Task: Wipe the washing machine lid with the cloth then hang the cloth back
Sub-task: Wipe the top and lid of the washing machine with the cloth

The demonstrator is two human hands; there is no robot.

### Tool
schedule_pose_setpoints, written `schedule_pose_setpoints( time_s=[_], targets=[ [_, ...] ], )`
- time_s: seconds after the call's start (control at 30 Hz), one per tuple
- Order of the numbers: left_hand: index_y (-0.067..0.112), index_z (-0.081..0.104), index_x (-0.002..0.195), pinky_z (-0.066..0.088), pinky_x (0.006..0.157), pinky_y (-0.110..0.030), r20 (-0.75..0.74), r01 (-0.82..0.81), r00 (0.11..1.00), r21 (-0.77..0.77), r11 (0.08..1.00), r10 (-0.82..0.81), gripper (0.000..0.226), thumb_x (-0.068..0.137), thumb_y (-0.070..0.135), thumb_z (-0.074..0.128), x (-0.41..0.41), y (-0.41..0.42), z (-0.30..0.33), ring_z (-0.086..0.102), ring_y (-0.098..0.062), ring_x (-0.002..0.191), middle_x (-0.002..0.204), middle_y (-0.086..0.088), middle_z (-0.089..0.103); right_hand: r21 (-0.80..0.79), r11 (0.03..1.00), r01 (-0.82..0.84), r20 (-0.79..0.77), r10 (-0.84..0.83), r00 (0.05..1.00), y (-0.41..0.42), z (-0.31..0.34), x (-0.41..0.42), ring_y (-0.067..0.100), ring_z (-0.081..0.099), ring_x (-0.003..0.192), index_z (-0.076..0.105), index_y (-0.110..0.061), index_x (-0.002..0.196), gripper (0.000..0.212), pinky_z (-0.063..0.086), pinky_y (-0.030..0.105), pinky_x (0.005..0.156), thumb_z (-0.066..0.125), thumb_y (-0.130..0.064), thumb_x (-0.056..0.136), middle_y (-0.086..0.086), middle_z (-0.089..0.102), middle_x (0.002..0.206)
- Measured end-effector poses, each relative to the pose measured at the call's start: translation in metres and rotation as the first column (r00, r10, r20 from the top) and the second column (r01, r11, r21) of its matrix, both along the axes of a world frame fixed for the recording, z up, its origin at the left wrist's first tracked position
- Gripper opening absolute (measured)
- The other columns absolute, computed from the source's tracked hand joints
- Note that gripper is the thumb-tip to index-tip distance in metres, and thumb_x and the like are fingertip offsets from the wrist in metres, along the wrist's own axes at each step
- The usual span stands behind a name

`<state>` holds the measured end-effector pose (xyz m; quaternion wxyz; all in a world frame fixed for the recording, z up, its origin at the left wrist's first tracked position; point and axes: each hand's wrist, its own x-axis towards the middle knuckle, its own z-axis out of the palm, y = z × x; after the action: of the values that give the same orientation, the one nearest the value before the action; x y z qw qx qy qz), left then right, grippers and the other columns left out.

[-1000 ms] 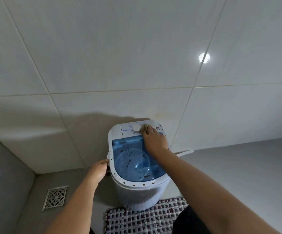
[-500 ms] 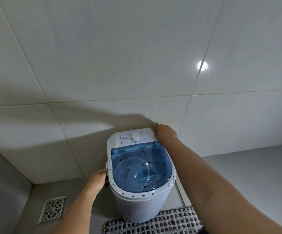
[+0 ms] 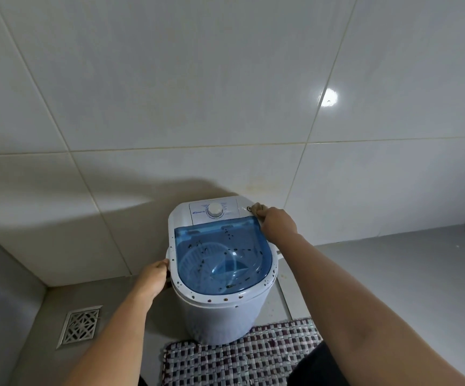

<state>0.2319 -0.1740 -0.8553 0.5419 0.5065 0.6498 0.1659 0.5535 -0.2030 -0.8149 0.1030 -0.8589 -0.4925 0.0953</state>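
A small white washing machine (image 3: 220, 319) stands on the floor against the tiled wall. Its clear blue lid (image 3: 223, 257) is closed and speckled with dark spots, and a white dial (image 3: 214, 210) sits on the back panel. My right hand (image 3: 277, 224) rests at the lid's back right corner, closed on a small beige cloth (image 3: 258, 208) that peeks out past my fingers. My left hand (image 3: 153, 277) grips the machine's left rim.
A metal floor drain (image 3: 80, 325) lies at the lower left. A checked woven mat (image 3: 242, 355) is spread in front of the machine. The tiled wall (image 3: 197, 93) rises right behind it, and grey floor extends to the right.
My right hand with the cloth has moved from the control panel by the dial to the back right corner of the machine. The left hand has kept its grip on the rim.
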Motion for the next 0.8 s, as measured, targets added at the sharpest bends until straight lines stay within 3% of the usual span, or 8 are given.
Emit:
schedule_pose_setpoints(
  time_s=[0.1, 0.17, 0.23, 0.3, 0.43, 0.57, 0.8],
  targets=[
    [0.019, 0.062, 0.134, 0.038, 0.092, -0.039, -0.050, 0.017, 0.999, 0.009, 1.000, -0.017, 0.040, 0.108, 0.031, 0.035, 0.003, -0.004, 0.010, 0.053, -0.030, 0.127, 0.130, -0.004, 0.061, 0.002, 1.000, -0.022, 0.021, 0.022, 1.000, -0.017, 0.004, -0.006, 0.022, 0.060, 0.083, 0.066, -0.036, 0.127, 0.040, 0.043, 0.030, 0.065, 0.052, -0.018, 0.095, 0.003, 0.070, 0.105],
    [0.020, 0.064, 0.130, 0.037, 0.089, -0.039, -0.059, 0.016, 0.998, -0.003, 1.000, -0.016, 0.038, 0.107, 0.031, 0.035, 0.003, -0.006, 0.010, 0.055, -0.029, 0.122, 0.122, -0.001, 0.061, -0.002, 1.000, -0.028, 0.039, 0.028, 0.999, -0.029, 0.003, -0.011, 0.025, 0.064, 0.093, 0.065, -0.037, 0.129, 0.041, 0.043, 0.030, 0.067, 0.051, -0.018, 0.095, 0.004, 0.070, 0.110],
    [0.024, 0.067, 0.125, 0.037, 0.088, -0.038, -0.033, -0.001, 0.999, -0.009, 1.000, 0.001, 0.036, 0.106, 0.032, 0.037, 0.003, -0.005, 0.004, 0.058, -0.027, 0.115, 0.128, -0.004, 0.064, -0.004, 1.000, -0.016, 0.036, 0.017, 0.999, -0.043, 0.002, -0.016, 0.027, 0.065, 0.097, 0.065, -0.037, 0.129, 0.042, 0.043, 0.031, 0.068, 0.050, -0.016, 0.095, 0.004, 0.070, 0.111],
    [0.025, 0.067, 0.120, 0.037, 0.088, -0.039, -0.019, -0.008, 1.000, -0.018, 1.000, 0.007, 0.034, 0.105, 0.034, 0.038, -0.001, -0.003, 0.001, 0.060, -0.027, 0.116, 0.130, -0.005, 0.065, 0.020, 1.000, 0.003, 0.009, -0.003, 1.000, -0.054, 0.000, -0.019, 0.028, 0.066, 0.096, 0.065, -0.037, 0.128, 0.043, 0.045, 0.032, 0.068, 0.050, -0.014, 0.095, 0.004, 0.071, 0.109],
    [0.020, 0.063, 0.133, 0.037, 0.090, -0.041, -0.015, 0.019, 1.000, -0.024, 1.000, -0.020, 0.042, 0.104, 0.039, 0.039, -0.004, 0.002, -0.001, 0.059, -0.029, 0.121, 0.134, -0.007, 0.064, 0.056, 0.998, 0.017, 0.000, -0.017, 1.000, -0.068, -0.002, -0.024, 0.029, 0.067, 0.093, 0.066, -0.039, 0.127, 0.040, 0.053, 0.034, 0.070, 0.051, -0.017, 0.096, 0.003, 0.072, 0.108],
    [0.022, 0.062, 0.135, 0.037, 0.088, -0.041, -0.014, 0.025, 1.000, -0.031, 0.999, -0.025, 0.043, 0.104, 0.039, 0.037, -0.003, 0.001, 0.002, 0.060, -0.029, 0.120, 0.135, -0.006, 0.063, 0.037, 0.999, 0.025, 0.003, -0.025, 1.000, -0.073, -0.006, -0.026, 0.031, 0.067, 0.092, 0.066, -0.035, 0.128, 0.047, 0.053, 0.036, 0.072, 0.050, -0.010, 0.091, 0.007, 0.071, 0.107],
    [0.021, 0.062, 0.133, 0.036, 0.091, -0.045, 0.027, 0.026, 0.999, -0.039, 0.999, -0.025, 0.044, 0.104, 0.043, 0.038, -0.006, 0.003, -0.007, 0.060, -0.029, 0.120, 0.133, -0.006, 0.065, 0.079, 0.994, 0.070, -0.034, -0.068, 0.997, -0.055, -0.007, -0.022, 0.027, 0.067, 0.087, 0.068, -0.039, 0.125, 0.039, 0.054, 0.035, 0.067, 0.050, -0.018, 0.097, 0.002, 0.072, 0.105]
  ],
)
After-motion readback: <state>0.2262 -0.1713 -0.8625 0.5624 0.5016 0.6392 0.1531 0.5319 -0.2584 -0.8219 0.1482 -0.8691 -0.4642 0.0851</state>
